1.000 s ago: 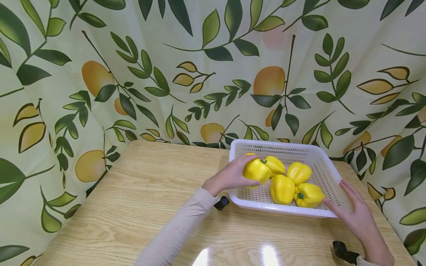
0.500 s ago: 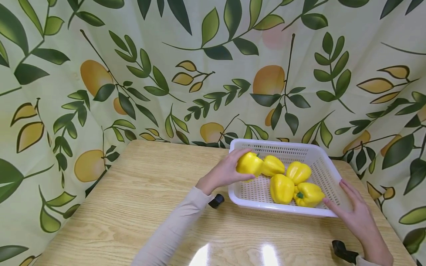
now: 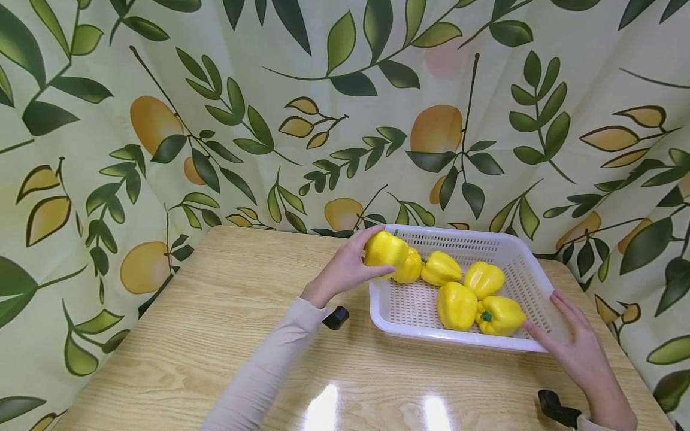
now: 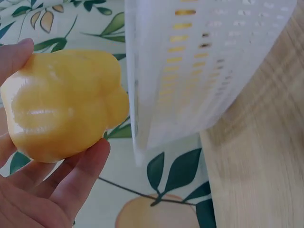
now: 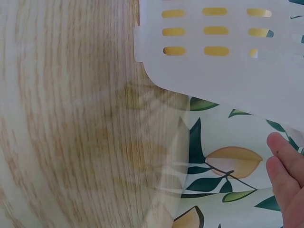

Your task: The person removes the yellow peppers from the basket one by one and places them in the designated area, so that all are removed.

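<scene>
A yellow bell pepper (image 3: 385, 252) is in my left hand (image 3: 341, 268), gripped between thumb and fingers above the left rim of the white plastic basket (image 3: 447, 339). The left wrist view shows this bell pepper (image 4: 66, 104) up close, beside the slotted basket wall (image 4: 190, 95). Inside the basket lie several more yellow bell peppers, among them a front one (image 3: 457, 306) and one with its green stem facing front (image 3: 500, 315). My right hand (image 3: 578, 347) touches the basket's front right corner, thumb and fingers spread. Its fingers (image 5: 285, 171) look straight in the right wrist view.
The basket stands at the right of a light wooden table (image 3: 242, 287). Behind the table hangs a cloth (image 3: 345, 120) printed with leaves and fruit. Black wrist mounts, left (image 3: 336, 318) and right (image 3: 557, 409), sit by the wrists.
My left hand has carried the yellow bell pepper leftwards and up from inside the basket to its left rim, uncovering another pepper behind. The right hand stays where it was.
</scene>
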A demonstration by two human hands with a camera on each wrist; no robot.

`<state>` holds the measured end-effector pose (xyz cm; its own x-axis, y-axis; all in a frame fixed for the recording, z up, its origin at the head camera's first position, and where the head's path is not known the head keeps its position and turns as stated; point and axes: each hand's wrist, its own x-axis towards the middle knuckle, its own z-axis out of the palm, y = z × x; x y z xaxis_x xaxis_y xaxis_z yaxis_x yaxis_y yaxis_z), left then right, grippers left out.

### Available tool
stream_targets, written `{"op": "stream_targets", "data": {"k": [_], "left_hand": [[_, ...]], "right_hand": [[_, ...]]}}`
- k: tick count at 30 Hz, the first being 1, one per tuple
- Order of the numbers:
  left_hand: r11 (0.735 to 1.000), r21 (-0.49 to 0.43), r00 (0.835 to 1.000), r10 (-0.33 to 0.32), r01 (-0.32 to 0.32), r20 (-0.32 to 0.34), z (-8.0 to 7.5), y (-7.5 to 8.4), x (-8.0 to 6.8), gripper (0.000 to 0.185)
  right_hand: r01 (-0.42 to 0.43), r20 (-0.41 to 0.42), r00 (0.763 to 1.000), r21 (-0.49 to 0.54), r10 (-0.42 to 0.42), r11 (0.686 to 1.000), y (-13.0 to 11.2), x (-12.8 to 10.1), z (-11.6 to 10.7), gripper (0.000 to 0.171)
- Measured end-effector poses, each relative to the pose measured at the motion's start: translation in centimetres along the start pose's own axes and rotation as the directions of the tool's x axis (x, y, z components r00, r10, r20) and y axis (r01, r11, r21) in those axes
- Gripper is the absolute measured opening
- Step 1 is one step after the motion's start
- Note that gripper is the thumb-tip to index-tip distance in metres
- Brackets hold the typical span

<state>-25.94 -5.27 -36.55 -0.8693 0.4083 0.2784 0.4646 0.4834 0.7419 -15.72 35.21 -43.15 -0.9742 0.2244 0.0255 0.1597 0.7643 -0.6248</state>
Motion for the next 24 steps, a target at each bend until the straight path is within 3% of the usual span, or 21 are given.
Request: {"op": "stream_targets", "data": {"k": [9, 19, 24], "left_hand": [[1.0, 0.016, 0.996, -0.019, 0.02, -0.088, -1.0, -1.3, 0.0, 0.08], [0.992, -0.12, 0.991, -0.053, 0.039, -0.12, -1.6, -3.3, 0.1, 0.08], [0.992, -0.108, 0.988, -0.085, 0.07, -0.132, -1.9, -4.2, 0.0, 0.08]], "right_hand": [[-0.002, 0.006, 1.0, -0.003, 0.002, 1.0, -0.1, -0.1, -0.1, 0.093], [0.005, 0.001, 1.0, 0.007, -0.005, 1.0, 0.0, -0.1, -0.1, 0.093], [0.009, -0.002, 1.0, -0.003, -0.009, 1.0, -0.1, -0.1, 0.0, 0.093]]}}
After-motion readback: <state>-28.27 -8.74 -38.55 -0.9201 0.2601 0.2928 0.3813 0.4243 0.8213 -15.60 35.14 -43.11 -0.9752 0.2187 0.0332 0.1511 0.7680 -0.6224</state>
